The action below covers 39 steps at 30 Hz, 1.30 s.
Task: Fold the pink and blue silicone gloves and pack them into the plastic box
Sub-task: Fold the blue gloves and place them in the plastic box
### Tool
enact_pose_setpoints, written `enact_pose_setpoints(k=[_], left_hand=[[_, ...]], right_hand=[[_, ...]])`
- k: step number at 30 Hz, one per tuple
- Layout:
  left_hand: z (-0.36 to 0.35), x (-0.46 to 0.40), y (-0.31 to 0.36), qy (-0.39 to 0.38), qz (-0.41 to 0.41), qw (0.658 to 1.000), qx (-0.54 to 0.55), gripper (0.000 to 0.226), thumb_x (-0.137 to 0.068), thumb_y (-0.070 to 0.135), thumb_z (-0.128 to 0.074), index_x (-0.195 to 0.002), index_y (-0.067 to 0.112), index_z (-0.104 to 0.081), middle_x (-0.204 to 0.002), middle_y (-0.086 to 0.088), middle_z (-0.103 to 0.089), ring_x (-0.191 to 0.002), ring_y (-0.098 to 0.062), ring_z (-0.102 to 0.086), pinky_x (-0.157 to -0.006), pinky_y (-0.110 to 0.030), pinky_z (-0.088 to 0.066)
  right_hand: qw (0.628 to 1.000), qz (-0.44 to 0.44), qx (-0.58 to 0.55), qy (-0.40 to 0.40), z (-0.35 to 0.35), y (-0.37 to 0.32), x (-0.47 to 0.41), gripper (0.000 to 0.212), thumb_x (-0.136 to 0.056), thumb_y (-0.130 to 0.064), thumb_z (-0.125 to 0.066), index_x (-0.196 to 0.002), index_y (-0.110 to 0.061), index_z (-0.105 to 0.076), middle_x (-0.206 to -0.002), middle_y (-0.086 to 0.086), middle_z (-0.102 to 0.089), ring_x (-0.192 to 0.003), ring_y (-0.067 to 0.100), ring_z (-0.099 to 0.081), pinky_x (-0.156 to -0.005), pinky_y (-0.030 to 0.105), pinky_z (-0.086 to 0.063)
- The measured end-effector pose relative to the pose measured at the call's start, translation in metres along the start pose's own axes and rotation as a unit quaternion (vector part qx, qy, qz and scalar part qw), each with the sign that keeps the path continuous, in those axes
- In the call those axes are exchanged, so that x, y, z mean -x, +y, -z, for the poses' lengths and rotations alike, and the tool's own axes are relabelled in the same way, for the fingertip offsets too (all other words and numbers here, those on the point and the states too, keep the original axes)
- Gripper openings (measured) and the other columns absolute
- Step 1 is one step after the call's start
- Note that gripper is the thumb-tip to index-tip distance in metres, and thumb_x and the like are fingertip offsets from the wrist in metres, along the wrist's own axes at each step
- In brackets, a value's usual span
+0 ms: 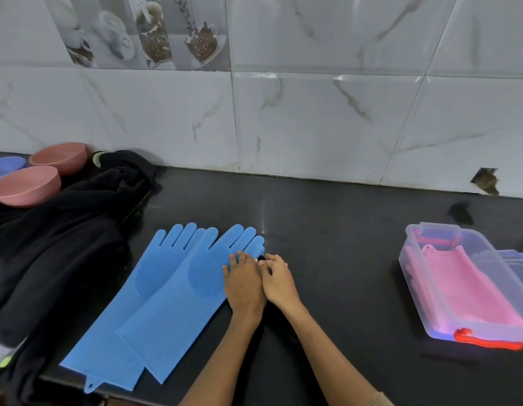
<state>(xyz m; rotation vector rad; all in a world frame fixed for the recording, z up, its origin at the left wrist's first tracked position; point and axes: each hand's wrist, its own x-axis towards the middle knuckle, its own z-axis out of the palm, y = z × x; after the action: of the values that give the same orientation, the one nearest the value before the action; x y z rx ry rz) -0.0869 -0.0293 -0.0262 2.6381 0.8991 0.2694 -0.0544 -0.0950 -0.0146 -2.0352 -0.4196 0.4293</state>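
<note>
On the black stone counter [327,218], near-left of centre, two long blue silicone gloves [154,291] lie flat and overlapped, squared for folding; left hand [244,284] presses straight fingers on the right glove's edge, right hand [276,281] beside it, curled, grip unclear. Far right, the clear plastic box [424,297] stands open, already holding the folded pink silicone gloves [462,288]

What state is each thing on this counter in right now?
Blue gloves: flat, unfolded, overlapping.
Pink gloves: folded inside the box.
Plastic box: open, lid off.
Left hand: fingers straight, resting on a blue glove.
Right hand: fingers curled at the glove's edge; grip unclear.
Pink bowls: upright.
</note>
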Motion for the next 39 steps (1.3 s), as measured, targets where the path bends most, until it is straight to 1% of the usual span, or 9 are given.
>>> enact_pose_setpoints(k=[4, 7, 12, 17, 20, 23, 26, 34, 39], left_hand=[[-0.009, 0.008, 0.029, -0.024, -0.042, 0.999, -0.007, 0.042, -0.102, 0.024, -0.037, -0.143, 0.016, -0.038, -0.155, -0.005, -0.03, -0.147, -0.019, -0.014, -0.118, -0.048, -0.01], [-0.015, 0.014, 0.05, -0.036, -0.086, 0.996, -0.006, 0.039, -0.101, 0.025, -0.039, -0.139, 0.019, -0.042, -0.153, -0.004, -0.033, -0.147, -0.019, -0.014, -0.118, -0.049, -0.005], [-0.024, 0.027, 0.09, -0.068, -0.166, 0.984, 0.01, 0.038, -0.101, 0.026, -0.036, -0.138, 0.022, -0.043, -0.153, -0.004, -0.035, -0.148, -0.022, -0.011, -0.117, -0.05, 0.004], [-0.029, 0.029, 0.114, -0.141, -0.243, 0.956, 0.082, 0.042, -0.102, 0.022, -0.032, -0.144, 0.024, -0.036, -0.154, 0.002, -0.032, -0.147, -0.018, -0.013, -0.119, -0.045, -0.001], [-0.031, 0.03, 0.116, -0.148, -0.26, 0.949, 0.103, 0.045, -0.103, 0.025, -0.024, -0.147, 0.02, -0.03, -0.155, 0.005, -0.029, -0.147, -0.015, -0.012, -0.119, -0.043, 0.001], [-0.036, 0.031, 0.112, -0.143, -0.25, 0.951, 0.111, 0.046, -0.104, 0.027, -0.023, -0.149, 0.02, -0.026, -0.157, 0.005, -0.025, -0.147, -0.013, -0.01, -0.119, -0.04, 0.003], [-0.04, 0.028, 0.11, -0.138, -0.251, 0.951, 0.113, 0.046, -0.103, 0.027, -0.024, -0.149, 0.02, -0.027, -0.157, 0.006, -0.023, -0.147, -0.011, -0.009, -0.119, -0.036, 0.004], [-0.05, 0.006, 0.113, -0.121, -0.295, 0.946, 0.061, 0.047, -0.103, 0.031, -0.025, -0.149, 0.02, -0.027, -0.158, 0.004, -0.021, -0.148, -0.014, -0.009, -0.12, -0.032, 0.0], [-0.059, -0.005, 0.116, -0.107, -0.309, 0.944, 0.05, 0.05, -0.103, 0.035, -0.022, -0.151, 0.021, -0.021, -0.159, 0.006, -0.015, -0.148, -0.013, -0.005, -0.119, -0.029, 0.003]], right_hand=[[0.997, -0.041, -0.027, 0.064, 0.023, 0.009, 0.001, 0.036, -0.099, -0.024, -0.043, -0.09, -0.002, -0.07, -0.123, 0.003, -0.061, -0.11, 0.005, -0.05, -0.097, 0.025, -0.039], [0.987, -0.065, -0.055, 0.138, 0.041, 0.018, 0.003, 0.04, -0.096, -0.023, -0.047, -0.071, 0.005, -0.061, -0.082, 0.01, -0.067, -0.084, 0.011, -0.06, -0.077, 0.028, -0.047], [0.961, -0.115, -0.099, 0.23, 0.08, 0.037, 0.007, 0.04, -0.087, -0.02, -0.054, -0.05, -0.012, -0.041, -0.047, 0.0, -0.039, -0.046, 0.012, -0.035, -0.049, 0.03, -0.033], [0.94, -0.136, -0.075, 0.304, 0.117, 0.063, 0.005, 0.041, -0.086, -0.013, -0.052, -0.046, -0.011, -0.042, -0.047, 0.002, -0.042, -0.045, 0.012, -0.036, -0.047, 0.026, -0.032], [0.928, -0.115, -0.045, 0.352, 0.136, 0.077, 0.001, 0.043, -0.09, -0.01, -0.049, -0.048, -0.007, -0.042, -0.051, 0.004, -0.045, -0.049, 0.012, -0.039, -0.06, 0.028, -0.039], [0.926, -0.098, -0.043, 0.362, 0.15, 0.093, -0.008, 0.034, -0.093, -0.016, -0.051, -0.069, 0.005, -0.062, -0.078, 0.009, -0.066, -0.09, 0.009, -0.056, -0.081, 0.022, -0.037], [0.929, -0.086, -0.034, 0.358, 0.161, 0.104, -0.023, 0.022, -0.093, -0.02, -0.055, -0.083, -0.006, -0.068, -0.099, 0.005, -0.069, -0.11, 0.014, -0.056, -0.085, 0.024, -0.038], [0.94, -0.044, 0.012, 0.339, 0.179, 0.11, -0.071, 0.011, -0.088, -0.02, -0.062, -0.076, -0.02, -0.062, -0.085, -0.006, -0.06, -0.082, 0.007, -0.051, -0.067, 0.018, -0.036], [0.942, -0.02, 0.031, 0.333, 0.185, 0.113, -0.092, 0.012, -0.086, -0.018, -0.064, -0.075, -0.021, -0.06, -0.081, -0.006, -0.06, -0.08, 0.01, -0.055, -0.073, 0.024, -0.04]])
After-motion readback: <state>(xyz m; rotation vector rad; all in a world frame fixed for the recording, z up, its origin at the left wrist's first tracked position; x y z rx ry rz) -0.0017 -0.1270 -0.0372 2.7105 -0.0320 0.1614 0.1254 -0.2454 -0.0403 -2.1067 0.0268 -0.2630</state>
